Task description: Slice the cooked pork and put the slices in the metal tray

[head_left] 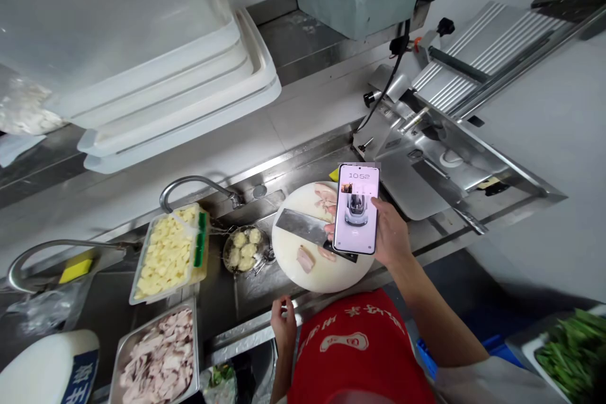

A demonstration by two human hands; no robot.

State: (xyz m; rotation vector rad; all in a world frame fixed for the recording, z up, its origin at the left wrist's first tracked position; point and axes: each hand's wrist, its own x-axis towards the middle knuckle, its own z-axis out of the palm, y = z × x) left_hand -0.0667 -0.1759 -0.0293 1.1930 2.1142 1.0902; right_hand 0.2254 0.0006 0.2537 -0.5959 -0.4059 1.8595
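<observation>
- Clock centred on the round white cutting board (pixel 288 271), twelve pointing away from the person.
- Phone (pixel 356 227) at three o'clock, above the board's right part; lit screen reads 10:52.
- Right hand (pixel 392 233) wrapped around the phone from the three o'clock side, thumb along its near edge, fingertips showing at the far edge.
- Left hand (pixel 284 323) at seven o'clock, by the counter's front edge; fingers loosely curled, partway open, gripping nothing I can see. Cannot tell whether it touches the edge.
- Cleaver (pixel 299 227) lies flat on the board, blade towards ten, dark handle towards four, partly hidden by the phone.
- Piece of pale meat (pixel 305 260) on the board, between seven and eight.
- Wire strainer (pixel 246 249) with pale round pieces, nine o'clock, just beside the board.
- Tub of pale yellow chunks (pixel 165 252) farther out at nine; metal tray of cut meat (pixel 158 356) at eight.
- Metal slicing machine (pixel 411 183) at two o'clock.
</observation>
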